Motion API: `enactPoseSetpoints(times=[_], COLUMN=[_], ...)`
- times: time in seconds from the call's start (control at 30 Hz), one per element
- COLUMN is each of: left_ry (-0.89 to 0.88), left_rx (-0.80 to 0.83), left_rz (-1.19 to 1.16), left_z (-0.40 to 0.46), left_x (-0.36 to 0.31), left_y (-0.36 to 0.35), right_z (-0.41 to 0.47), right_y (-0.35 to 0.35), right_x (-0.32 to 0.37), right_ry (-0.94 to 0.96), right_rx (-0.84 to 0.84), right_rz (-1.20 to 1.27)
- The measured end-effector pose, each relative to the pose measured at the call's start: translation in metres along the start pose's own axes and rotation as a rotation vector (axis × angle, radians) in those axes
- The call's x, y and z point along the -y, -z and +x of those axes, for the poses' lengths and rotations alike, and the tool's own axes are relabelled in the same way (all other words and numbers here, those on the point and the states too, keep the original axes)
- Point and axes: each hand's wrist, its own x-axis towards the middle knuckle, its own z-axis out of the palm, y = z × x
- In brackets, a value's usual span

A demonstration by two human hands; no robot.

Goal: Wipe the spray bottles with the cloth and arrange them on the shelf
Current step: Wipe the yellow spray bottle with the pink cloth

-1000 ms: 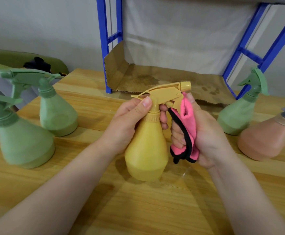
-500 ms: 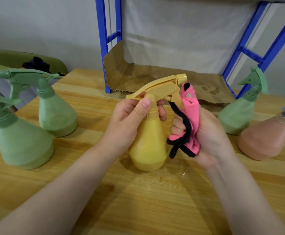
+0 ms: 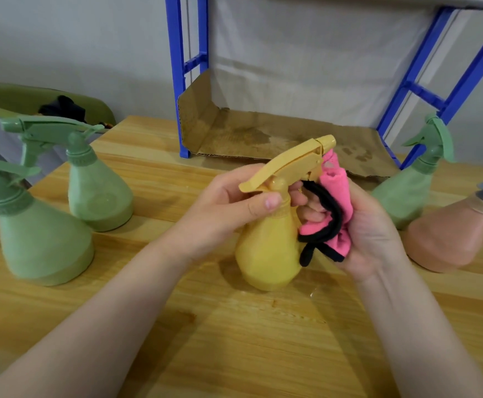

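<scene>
The left hand [image 3: 223, 205] gripped the yellow plastic spray bottle [image 3: 269, 254] by its neck while the right hand [image 3: 369, 234], clutching the bunched pink black-edged cloth [image 3: 335, 202], wiped under the trigger; shelving would probably follow.

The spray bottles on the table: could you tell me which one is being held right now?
The yellow spray bottle: the left hand grips its neck, while the green and peach ones stand untouched.
</scene>
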Motion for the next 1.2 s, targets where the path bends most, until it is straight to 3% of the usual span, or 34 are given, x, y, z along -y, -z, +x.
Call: enactPoseSetpoints(times=[0.13, 0.3, 0.43, 0.57, 0.67, 0.8, 0.9, 1.03, 1.2], left_ry=[0.088, 0.092, 0.036, -0.038, -0.137, -0.172, -0.183, -0.249, -0.328], left_rx=[0.203, 0.215, 0.155, -0.060, -0.203, -0.332, -0.318, -0.323, -0.322], left_rz=[-0.028, -0.020, 0.020, 0.034, 0.246, 0.643, 0.942, 1.133, 1.334], left_z=[-0.001, -0.003, -0.003, -0.002, 0.000, 0.001, 0.002, 0.000, 0.001], left_x=[0.000, 0.002, -0.002, -0.006, -0.003, 0.007, 0.012, 0.016, 0.021], left_y=[0.004, 0.006, 0.006, 0.005, 0.003, 0.002, 0.001, -0.003, -0.006], right_z=[-0.005, -0.005, -0.002, 0.002, 0.003, -0.001, -0.007, -0.007, -0.003], right_y=[0.000, -0.004, 0.002, 0.003, 0.002, -0.004, -0.008, -0.007, -0.008], right_x=[0.008, 0.007, 0.004, 0.002, 0.001, -0.001, -0.003, -0.011, -0.021], right_ry=[-0.068, -0.048, 0.083, 0.268, 0.381, 0.555, 0.732, 0.879, 0.891], right_rx=[0.054, 0.041, -0.164, -0.434, -0.517, -0.504, -0.429, -0.357, -0.323], right_rz=[-0.005, -0.115, -0.358, -0.414, -0.407, -0.507, -0.625, -0.744, -0.883])
